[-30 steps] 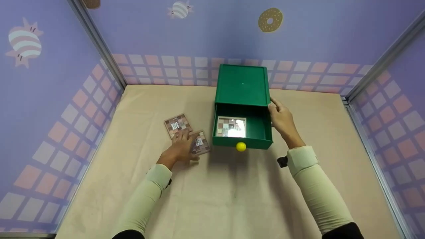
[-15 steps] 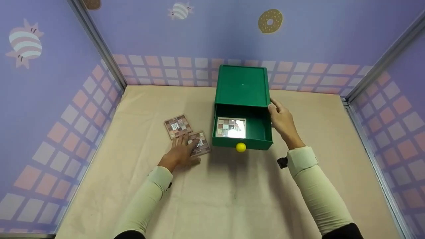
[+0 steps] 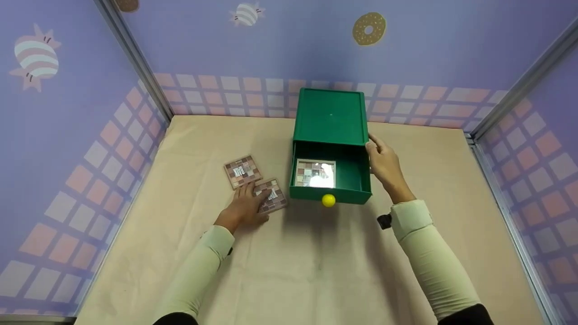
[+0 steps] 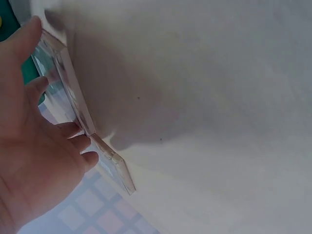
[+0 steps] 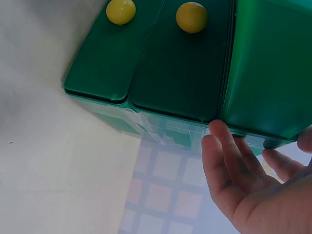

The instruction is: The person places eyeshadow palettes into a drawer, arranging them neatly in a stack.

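Sleeves (image 3: pixel 433 257) of pale green, with dark bands near the elbows, come in over a bench (image 3: pixel 307 271) spread with creased beige cloth. The left hand (image 3: pixel 244 212) rests on the left end of a near palette (image 3: pixel 274 201), fingers spread and a little bent, thumb by the corner closest to the person; whether it pinches the case cannot be told. That palette lies on the bench, a square, clear-lidded case with a grid of brown and pink pans and white lettering too small to read.

Beside it, an open drawer (image 3: pixel 307 193) with a yellow knob (image 3: pixel 328 201) holds one palette in the drawer (image 3: pixel 311 171), lying along its left wall, much of its lid lost under glare. The right hand (image 3: pixel 386 167) touches the side of the green cabinet (image 3: pixel 331 115), fingers loosely bent, clasping nothing. Below the open drawer, two closed drawer fronts (image 5: pixel 180 73), each with a yellow knob, show in the right wrist view.

A far palette (image 3: pixel 243 171) lies beyond the near one, its white lettering likewise unreadable. Behind stands a purple wall (image 3: pixel 302 40) printed with pink-and-white checks, a striped sweet and a doughnut.
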### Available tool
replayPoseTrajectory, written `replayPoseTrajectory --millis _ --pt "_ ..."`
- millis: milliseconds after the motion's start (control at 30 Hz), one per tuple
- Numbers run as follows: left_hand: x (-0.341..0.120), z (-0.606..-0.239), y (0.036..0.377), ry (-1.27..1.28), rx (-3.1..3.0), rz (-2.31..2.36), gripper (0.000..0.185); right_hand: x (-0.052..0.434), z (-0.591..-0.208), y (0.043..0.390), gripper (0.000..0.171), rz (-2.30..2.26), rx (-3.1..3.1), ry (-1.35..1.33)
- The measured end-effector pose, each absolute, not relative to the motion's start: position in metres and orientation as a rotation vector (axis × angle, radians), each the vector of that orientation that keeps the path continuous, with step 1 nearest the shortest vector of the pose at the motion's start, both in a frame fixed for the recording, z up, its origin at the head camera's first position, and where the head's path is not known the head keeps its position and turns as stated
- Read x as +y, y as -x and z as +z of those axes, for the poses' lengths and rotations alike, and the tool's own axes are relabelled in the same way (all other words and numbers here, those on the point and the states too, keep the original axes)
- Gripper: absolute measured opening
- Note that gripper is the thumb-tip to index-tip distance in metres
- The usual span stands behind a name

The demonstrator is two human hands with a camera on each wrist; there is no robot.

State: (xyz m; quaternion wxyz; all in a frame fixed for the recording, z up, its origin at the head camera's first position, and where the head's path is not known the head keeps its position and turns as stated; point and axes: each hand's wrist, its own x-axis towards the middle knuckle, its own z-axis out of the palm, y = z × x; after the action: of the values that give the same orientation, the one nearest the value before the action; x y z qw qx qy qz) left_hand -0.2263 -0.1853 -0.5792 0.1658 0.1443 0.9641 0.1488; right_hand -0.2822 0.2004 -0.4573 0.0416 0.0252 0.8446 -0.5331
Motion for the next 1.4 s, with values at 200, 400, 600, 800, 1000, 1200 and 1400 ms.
replayPoseTrajectory --millis 200,400,600,800,1000,1200,1400 --pt "-0.185 -0.578 0.225 -0.401 2.762 0.391 0.078 0.2 -0.458 0.282 0.056 -1.632 2.587 -0.058" --pt "-0.184 -0.579 0.225 -0.389 2.775 0.378 0.081 0.199 -0.458 0.282 0.056 -1.623 2.597 -0.076" --pt "-0.186 -0.584 0.224 -0.472 2.881 0.376 0.079 0.198 -0.458 0.283 0.056 -1.626 2.595 -0.079" --pt "-0.186 -0.586 0.225 -0.524 2.956 0.428 0.08 0.198 -0.457 0.284 0.057 -1.609 2.607 -0.078" --pt "-0.189 -0.58 0.231 -0.511 2.993 0.526 0.082 0.198 -0.457 0.282 0.056 -1.62 2.591 -0.095" --pt "-0.193 -0.564 0.234 -0.459 3.008 0.684 0.082 0.199 -0.457 0.283 0.057 -1.605 2.607 -0.091" --pt "-0.2 -0.543 0.241 -0.377 3.03 0.863 0.081 0.2 -0.458 0.283 0.057 -1.612 2.607 -0.085"
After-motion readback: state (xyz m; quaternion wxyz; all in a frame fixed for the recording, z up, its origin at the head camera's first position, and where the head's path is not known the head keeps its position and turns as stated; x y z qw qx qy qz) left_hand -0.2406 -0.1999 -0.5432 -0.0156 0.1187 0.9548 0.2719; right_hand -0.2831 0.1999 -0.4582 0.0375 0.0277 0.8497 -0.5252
